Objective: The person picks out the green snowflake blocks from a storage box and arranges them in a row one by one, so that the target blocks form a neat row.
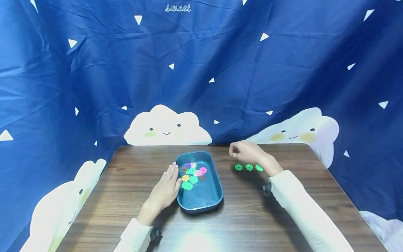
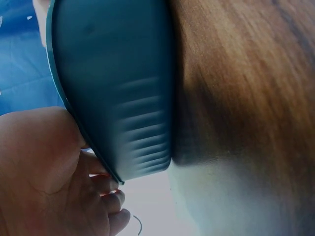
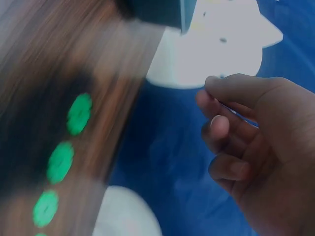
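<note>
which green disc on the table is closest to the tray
The leftmost green disc of the row in the head view; the other green discs on the table line up to its right, each farther from the blue tray.

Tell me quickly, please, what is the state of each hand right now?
Left hand: open, resting on the edge of the tray.
Right hand: closed, fingers curled, nothing visible in its grip.

Right hand (image 3: 266,142): fingers (image 3: 226,167) loosely curled | green discs (image 3: 60,162): blurred row, wooden table (image 3: 113,54) | blue cloth (image 3: 167,147) beyond
</note>
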Tool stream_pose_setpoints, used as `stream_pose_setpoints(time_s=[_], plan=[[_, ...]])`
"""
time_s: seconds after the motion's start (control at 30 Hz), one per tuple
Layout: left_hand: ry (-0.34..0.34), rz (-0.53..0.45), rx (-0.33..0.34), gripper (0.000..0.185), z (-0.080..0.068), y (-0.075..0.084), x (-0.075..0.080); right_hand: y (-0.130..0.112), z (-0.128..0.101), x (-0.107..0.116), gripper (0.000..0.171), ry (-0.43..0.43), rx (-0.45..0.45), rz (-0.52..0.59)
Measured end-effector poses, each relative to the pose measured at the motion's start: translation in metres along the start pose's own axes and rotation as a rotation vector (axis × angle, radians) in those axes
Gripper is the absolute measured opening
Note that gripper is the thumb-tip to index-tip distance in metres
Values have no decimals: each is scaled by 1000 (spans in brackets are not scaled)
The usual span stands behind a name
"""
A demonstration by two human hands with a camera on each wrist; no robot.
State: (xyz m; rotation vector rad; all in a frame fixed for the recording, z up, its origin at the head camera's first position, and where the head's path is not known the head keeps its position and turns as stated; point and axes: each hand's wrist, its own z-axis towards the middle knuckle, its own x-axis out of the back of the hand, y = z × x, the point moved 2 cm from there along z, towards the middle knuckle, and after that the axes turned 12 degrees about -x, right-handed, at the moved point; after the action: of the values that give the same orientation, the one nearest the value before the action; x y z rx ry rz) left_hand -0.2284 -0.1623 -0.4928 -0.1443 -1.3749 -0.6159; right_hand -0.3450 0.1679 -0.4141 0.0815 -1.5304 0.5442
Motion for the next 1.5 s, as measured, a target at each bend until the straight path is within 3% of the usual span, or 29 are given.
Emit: stream_pose_setpoints(time_s=[0.3, 0.6, 1.0, 1.5], plan=[[-3, 7, -1, 60, 0, 0, 1, -68, 23, -9, 8, -60, 78, -64], [6, 21, 2, 60, 0, -2, -2, -105, 44, -20, 7, -87, 138, -81], [23, 28, -4, 59, -1, -4, -8, -133, 60, -55, 10, -151, 200, -69], [20, 33, -14, 59, -2, -2, -7, -136, 68, -94, 9, -255, 32, -129]])
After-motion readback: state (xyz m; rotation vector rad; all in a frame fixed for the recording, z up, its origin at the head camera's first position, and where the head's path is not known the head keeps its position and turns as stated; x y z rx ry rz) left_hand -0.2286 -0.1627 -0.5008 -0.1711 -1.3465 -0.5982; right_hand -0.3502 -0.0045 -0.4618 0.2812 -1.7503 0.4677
